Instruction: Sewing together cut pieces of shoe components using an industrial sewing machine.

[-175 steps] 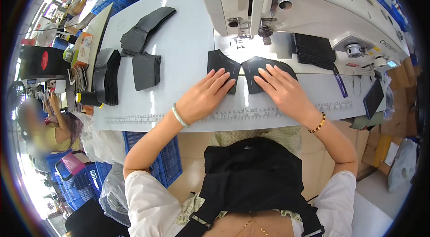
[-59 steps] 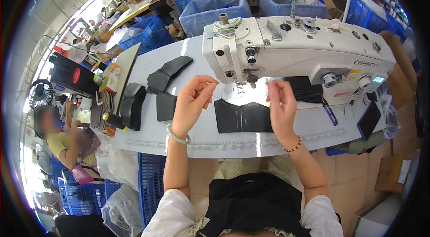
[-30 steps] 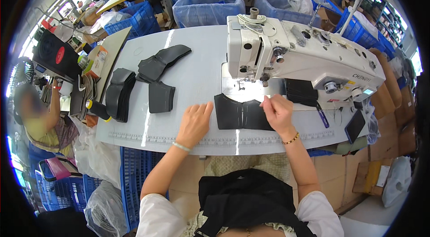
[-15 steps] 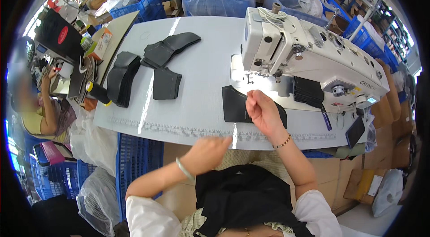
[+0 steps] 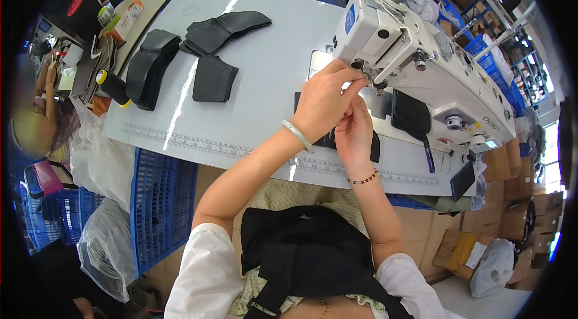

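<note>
Both hands are right up under the head of the white industrial sewing machine [image 5: 421, 60], close to the needle area, and that looks like fussy fingertip work to me. I'd keep the machine stopped throughout, let one hand steady while the other makes the tiny moves, and work from the fingers rather than the whole arm. I'd also mind the black cut panels [image 5: 374, 148] lying beneath the hands, near the front edge of the tabletop [image 5: 265, 120] and right of its middle. They're mostly covered, just bits poking out either side, and I reckon a wrist or that pale bangle [image 5: 298, 136] could drag them out of line.

As for pose: the left hand [image 5: 326, 97] comes in on a long slant over the front edge, back of the hand up, thumb and index pinched together by the machine head. Can't tell what's between them, if anything; too small from here. The right hand [image 5: 354, 136] is just below and to the right, forearm coming nearly straight in, fingers pointing up at the left fingertips. Its tips are partly hidden, so no idea whether they're pinching or only bunched.

Over toward the right corner there's a stack of black pieces [image 5: 411, 113] against the machine, then a phone [image 5: 463, 181] by the edge.
</note>
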Demonstrator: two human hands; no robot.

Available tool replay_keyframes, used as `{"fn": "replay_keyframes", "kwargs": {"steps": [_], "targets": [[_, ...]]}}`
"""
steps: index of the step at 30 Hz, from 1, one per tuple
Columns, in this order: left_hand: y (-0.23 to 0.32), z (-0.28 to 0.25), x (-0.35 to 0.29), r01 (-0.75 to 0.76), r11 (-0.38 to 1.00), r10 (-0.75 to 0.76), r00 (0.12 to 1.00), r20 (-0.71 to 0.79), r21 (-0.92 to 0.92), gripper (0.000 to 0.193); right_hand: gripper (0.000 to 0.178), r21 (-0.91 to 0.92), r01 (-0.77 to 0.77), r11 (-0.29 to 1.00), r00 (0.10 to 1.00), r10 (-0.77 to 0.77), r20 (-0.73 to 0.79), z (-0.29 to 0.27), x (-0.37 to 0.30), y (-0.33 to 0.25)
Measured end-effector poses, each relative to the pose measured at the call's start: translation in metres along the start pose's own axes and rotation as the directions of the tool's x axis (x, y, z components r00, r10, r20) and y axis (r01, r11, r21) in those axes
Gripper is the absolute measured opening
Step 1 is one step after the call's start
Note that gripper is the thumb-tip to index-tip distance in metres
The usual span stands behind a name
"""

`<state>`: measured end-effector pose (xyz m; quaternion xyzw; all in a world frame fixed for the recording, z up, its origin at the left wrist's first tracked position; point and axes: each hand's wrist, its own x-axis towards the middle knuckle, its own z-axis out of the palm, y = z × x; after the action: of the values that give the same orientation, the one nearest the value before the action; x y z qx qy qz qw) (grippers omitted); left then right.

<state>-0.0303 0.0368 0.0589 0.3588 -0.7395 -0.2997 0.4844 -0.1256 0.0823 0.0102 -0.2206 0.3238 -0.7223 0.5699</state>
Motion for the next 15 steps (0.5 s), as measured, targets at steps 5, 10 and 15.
{"fn": "replay_keyframes", "kwargs": {"steps": [5, 10, 15], "targets": [[-0.004, 0.017, 0.001, 0.028, 0.991, -0.036, 0.998, -0.057, -0.134, 0.019, 0.019, -0.022, 0.041, 0.999, 0.998, -0.039, 0.059, -0.008, -0.003, 0.0], [-0.003, 0.024, 0.003, 0.064, 0.994, -0.052, 0.99, -0.13, 0.091, 0.018, 0.019, 0.001, 0.028, 1.0, 0.998, -0.028, 0.056, -0.002, -0.002, -0.002], [-0.008, 0.027, 0.001, -0.05, 0.978, 0.098, 0.966, -0.238, 0.201, 0.018, 0.018, -0.005, -0.023, 1.0, 1.0, 0.023, 0.014, -0.001, -0.002, -0.003]]}}
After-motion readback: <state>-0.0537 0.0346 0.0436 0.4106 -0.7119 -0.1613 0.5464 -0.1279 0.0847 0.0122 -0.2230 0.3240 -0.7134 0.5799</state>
